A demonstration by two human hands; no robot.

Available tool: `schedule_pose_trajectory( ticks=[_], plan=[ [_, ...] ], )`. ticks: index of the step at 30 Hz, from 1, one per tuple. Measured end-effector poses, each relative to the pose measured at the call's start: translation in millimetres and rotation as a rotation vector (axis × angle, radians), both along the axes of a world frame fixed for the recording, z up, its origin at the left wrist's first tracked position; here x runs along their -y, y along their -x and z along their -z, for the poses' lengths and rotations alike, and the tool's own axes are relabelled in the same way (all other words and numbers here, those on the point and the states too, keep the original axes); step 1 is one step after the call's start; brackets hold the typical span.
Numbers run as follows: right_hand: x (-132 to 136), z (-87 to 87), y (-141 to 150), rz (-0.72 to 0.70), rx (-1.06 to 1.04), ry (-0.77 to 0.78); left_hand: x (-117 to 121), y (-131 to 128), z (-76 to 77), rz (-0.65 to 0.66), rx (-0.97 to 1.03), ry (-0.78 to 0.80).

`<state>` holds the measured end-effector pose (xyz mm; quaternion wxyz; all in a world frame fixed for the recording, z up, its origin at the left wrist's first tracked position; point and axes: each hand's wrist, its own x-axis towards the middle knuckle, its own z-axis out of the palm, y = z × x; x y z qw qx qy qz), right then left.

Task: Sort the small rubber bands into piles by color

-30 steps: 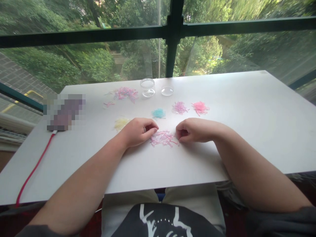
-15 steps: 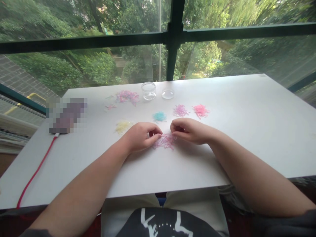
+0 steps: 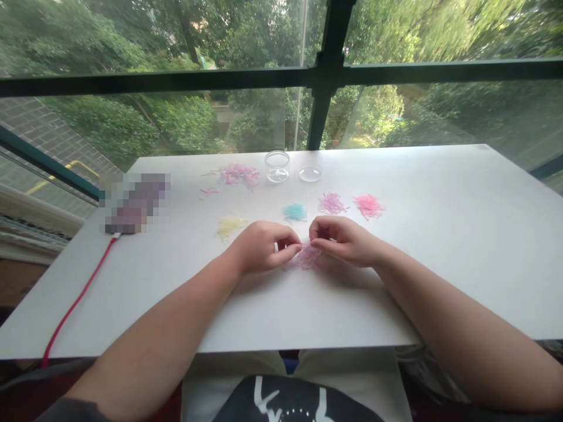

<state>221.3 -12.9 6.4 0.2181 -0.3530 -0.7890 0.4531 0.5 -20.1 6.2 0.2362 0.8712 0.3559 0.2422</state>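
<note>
Both hands meet over a small heap of pale pink and lilac strands (image 3: 307,258) near the middle of the white table (image 3: 440,234). My left hand (image 3: 264,246) is curled, its fingertips pinched against the left side of the heap. From the right, my right hand (image 3: 343,239) presses in with closed fingers on the same heap. Most of the heap is hidden between the two hands.
Sorted little piles lie beyond the hands: yellow (image 3: 229,225), turquoise (image 3: 294,212), lilac (image 3: 332,203), pink (image 3: 369,206). A mixed pile (image 3: 240,173), a clear round jar (image 3: 277,166) and its lid (image 3: 310,173) sit further back. A blurred object (image 3: 134,202) with a red cable (image 3: 74,305) lies left. Window glass stands behind.
Both hands have drawn together, gathering the spread strands into a tighter heap between the fingertips. The camera has tilted and shifted slightly.
</note>
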Motion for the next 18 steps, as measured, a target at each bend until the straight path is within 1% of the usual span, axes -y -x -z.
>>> schedule_pose_trajectory(
  ticks=[4, 7, 12, 15, 18],
  plan=[
    [-3.3, 3.2, -3.9, 0.099, 0.102, -0.152, -0.1, 1.1, -0.3, -0.02, 0.043, -0.002],
    [-3.7, 4.3, -3.2, 0.127, 0.154, -0.249, -0.1, 1.2, -0.4, -0.025, 0.056, -0.012],
    [-1.0, 2.0, 0.0, 0.072, 0.115, -0.323, -0.2, 0.9, -0.3, -0.021, 0.065, -0.015],
    [0.9, 0.4, 0.7, 0.013, 0.05, -0.32, -0.2, 0.4, -0.3, -0.026, 0.059, -0.026],
    [2.1, 0.7, 2.2, -0.004, 0.007, -0.323, -0.1, 0.0, -0.1, -0.021, 0.053, -0.028]
  ],
)
